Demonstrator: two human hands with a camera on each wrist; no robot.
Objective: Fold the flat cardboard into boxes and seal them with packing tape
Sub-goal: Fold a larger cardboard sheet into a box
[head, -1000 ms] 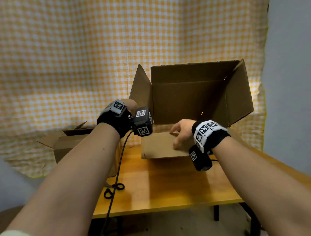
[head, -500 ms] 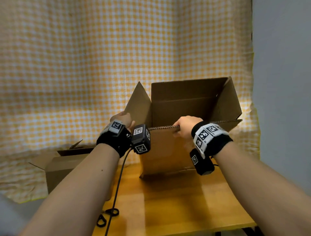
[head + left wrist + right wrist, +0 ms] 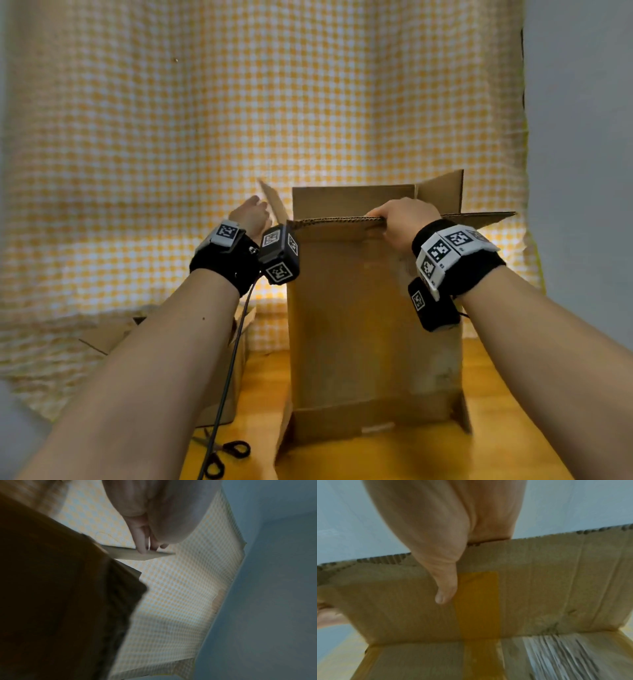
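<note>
A tall brown cardboard box (image 3: 373, 325) stands upright on the wooden table (image 3: 513, 428) with its top flaps open. My right hand (image 3: 397, 222) grips the edge of the near flap (image 3: 335, 224). In the right wrist view its thumb (image 3: 445, 595) lies on the flap's face beside a strip of brown tape (image 3: 477, 601), and its fingers are hidden over the edge. My left hand (image 3: 251, 216) is at the left flap (image 3: 274, 202). In the left wrist view the left hand (image 3: 149, 547) pinches that flap (image 3: 133, 555) with its fingertips.
A second open cardboard box (image 3: 219, 377) sits at the left, partly hidden by my left forearm. Black-handled scissors (image 3: 226, 455) lie near the table's front edge beside a black cable (image 3: 229, 377). A yellow checked cloth (image 3: 239, 120) hangs behind, and a grey wall (image 3: 582, 171) is at the right.
The box has been turned up from lying on its side to standing tall. Both hands rose with it, and the right hand moved from the near panel to gripping the flap edge.
</note>
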